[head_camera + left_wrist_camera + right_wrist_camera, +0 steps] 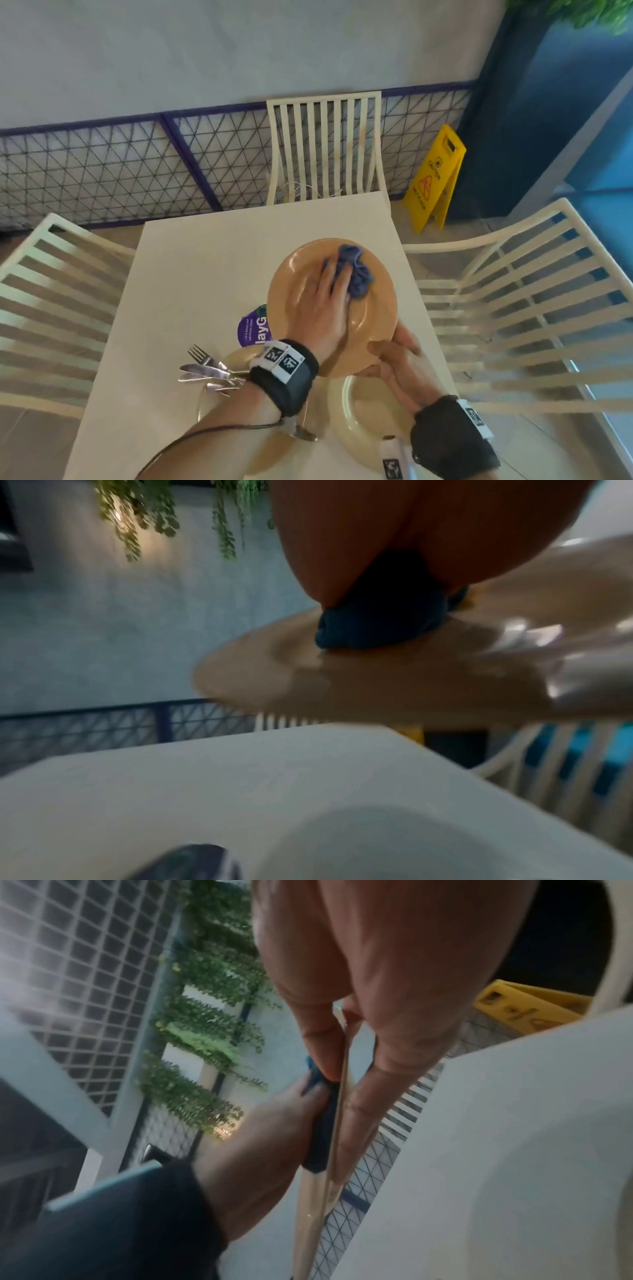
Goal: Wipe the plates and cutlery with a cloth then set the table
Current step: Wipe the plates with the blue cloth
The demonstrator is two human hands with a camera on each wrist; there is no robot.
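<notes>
Above the white table (205,274) I hold a tilted orange plate (373,301). My left hand (334,284) lies flat on its face, fingers straight, pressing a bunched blue cloth (358,274) against it. In the left wrist view the cloth (377,615) sits under my palm on the plate (377,680). My right hand (394,356) pinches the plate's near rim, thumb in front and fingers behind, as the right wrist view shows at the plate edge (337,1123). A cream plate (352,411) lies on the table below. Forks and knives (212,371) rest on another plate (236,358) to the left.
A purple round sticker (253,325) lies on the table, partly hidden by the orange plate. A spoon (301,435) lies near my left forearm. White slatted chairs stand at the far side (325,144), left (51,291) and right (531,308). A yellow wet-floor sign (435,178) stands beyond.
</notes>
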